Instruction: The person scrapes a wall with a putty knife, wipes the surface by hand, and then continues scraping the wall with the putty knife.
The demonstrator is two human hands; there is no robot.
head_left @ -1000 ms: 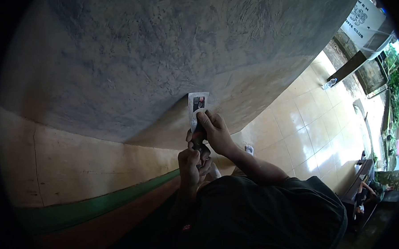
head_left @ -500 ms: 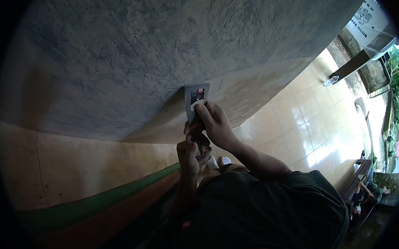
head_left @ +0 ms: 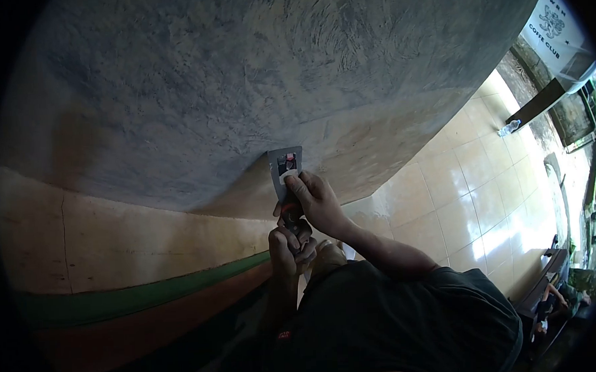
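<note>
A putty knife (head_left: 285, 161) with a wide grey metal blade, a label and a dark handle with an orange mark is held in both hands. Its blade edge touches or lies very close to the rough grey plastered wall (head_left: 194, 91). My right hand (head_left: 318, 202) grips it where blade and handle join, the thumb pressed on the blade's face. Lower down, my left hand (head_left: 292, 249) is closed around the end of the handle. Some fingers of both hands are hidden behind the tool.
A green strip (head_left: 150, 293) runs along the lower left, beside tan surfacing. Glossy floor tiles (head_left: 458, 192) spread to the right. A plastic bottle (head_left: 509, 128) stands by a post under a lettered banner (head_left: 552, 25). Another person (head_left: 549, 301) sits at the far right.
The putty knife and both hands have shifted downward and slightly left in view, lower along the wall. The view itself has tilted a little. Both hands keep their hold.
</note>
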